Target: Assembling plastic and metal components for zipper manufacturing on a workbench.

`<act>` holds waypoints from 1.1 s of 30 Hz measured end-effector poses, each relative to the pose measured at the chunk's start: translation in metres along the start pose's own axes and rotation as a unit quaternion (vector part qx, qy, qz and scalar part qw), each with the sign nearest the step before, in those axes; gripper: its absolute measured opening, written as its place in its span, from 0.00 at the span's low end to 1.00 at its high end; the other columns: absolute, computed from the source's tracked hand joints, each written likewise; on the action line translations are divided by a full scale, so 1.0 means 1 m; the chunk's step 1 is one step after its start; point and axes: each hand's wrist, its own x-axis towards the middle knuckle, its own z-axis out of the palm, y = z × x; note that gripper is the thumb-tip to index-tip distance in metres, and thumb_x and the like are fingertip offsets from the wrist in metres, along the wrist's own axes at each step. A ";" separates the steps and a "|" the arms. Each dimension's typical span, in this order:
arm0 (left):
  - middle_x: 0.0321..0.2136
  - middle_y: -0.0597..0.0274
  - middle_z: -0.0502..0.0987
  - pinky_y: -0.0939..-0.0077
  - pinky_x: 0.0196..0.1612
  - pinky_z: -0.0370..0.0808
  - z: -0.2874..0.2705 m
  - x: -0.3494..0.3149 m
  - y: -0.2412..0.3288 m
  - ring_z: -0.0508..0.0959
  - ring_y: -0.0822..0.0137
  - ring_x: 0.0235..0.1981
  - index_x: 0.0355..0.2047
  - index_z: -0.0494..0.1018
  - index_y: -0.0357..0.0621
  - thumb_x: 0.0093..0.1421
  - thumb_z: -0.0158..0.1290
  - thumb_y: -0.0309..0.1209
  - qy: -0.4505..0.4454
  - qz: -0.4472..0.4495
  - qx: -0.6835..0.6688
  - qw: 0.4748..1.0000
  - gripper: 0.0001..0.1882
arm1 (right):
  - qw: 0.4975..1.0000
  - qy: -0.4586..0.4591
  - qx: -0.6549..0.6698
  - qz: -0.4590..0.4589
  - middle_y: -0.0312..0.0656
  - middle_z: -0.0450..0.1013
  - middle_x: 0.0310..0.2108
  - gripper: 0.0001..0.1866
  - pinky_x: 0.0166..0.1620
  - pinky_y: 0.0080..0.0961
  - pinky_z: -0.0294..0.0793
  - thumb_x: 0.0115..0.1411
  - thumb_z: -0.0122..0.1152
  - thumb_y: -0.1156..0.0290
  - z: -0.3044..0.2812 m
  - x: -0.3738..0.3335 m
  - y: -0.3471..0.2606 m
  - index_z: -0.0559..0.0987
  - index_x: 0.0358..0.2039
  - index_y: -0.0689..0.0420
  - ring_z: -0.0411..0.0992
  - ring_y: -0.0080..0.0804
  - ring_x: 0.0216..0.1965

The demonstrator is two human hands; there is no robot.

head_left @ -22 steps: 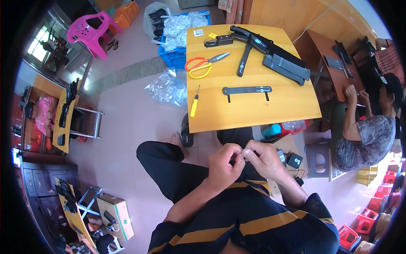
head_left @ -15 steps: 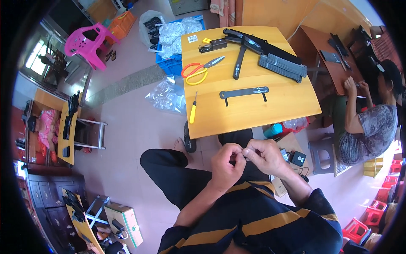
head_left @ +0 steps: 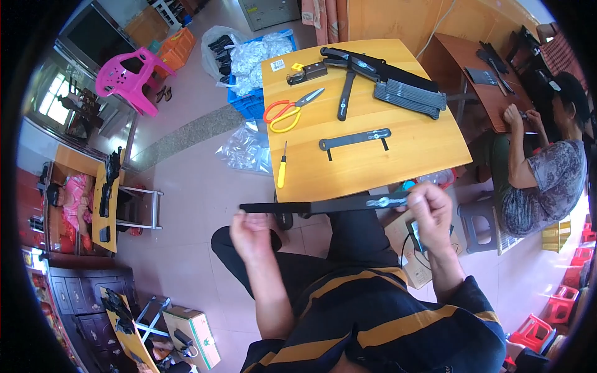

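Note:
A long black strap is stretched level over my lap, just off the table's near edge. My right hand pinches its right end, close to a white printed mark. My left hand is closed at the other end, where the band looks darker and fuzzier. Beyond it, a similar dark strap lies on the yellow table, with two short black tabs under its near edge. Left of that are a yellow-handled screwdriver and scissors with red and yellow handles.
A stack of grey straps and a longer black bundle lie at the table's far right. A small dark brown case sits far left. Blue crate holds plastic-wrapped goods. A co-worker sits at a table on the right.
My hands were close together, pinching something small I cannot make out. Now they are wide apart, with the black strap stretched between them. The view has shifted slightly.

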 end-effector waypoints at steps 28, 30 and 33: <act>0.25 0.63 0.78 0.78 0.32 0.80 0.058 -0.067 0.019 0.81 0.71 0.25 0.40 0.73 0.38 0.69 0.52 0.24 -0.142 0.247 0.247 0.926 0.03 | 0.874 0.346 -0.338 0.047 0.38 0.74 0.28 0.20 0.34 0.25 0.73 0.77 0.47 0.57 -0.219 0.029 0.169 0.79 0.39 0.60 0.73 0.25 0.29; 0.30 0.63 0.79 0.81 0.34 0.79 0.061 -0.080 -0.001 0.81 0.74 0.28 0.41 0.75 0.38 0.68 0.53 0.20 -0.155 0.294 0.368 0.869 0.03 | 0.930 0.260 -0.248 0.085 0.36 0.73 0.28 0.17 0.37 0.24 0.72 0.77 0.48 0.60 -0.169 0.018 0.153 0.79 0.38 0.59 0.73 0.24 0.33; 0.31 0.54 0.81 0.73 0.34 0.80 0.071 -0.091 -0.024 0.83 0.65 0.29 0.35 0.76 0.37 0.61 0.58 0.22 -0.266 0.439 0.518 0.684 0.03 | 0.971 0.003 0.009 0.238 0.39 0.80 0.31 0.27 0.36 0.28 0.80 0.77 0.44 0.44 -0.056 0.000 0.108 0.78 0.44 0.56 0.80 0.29 0.32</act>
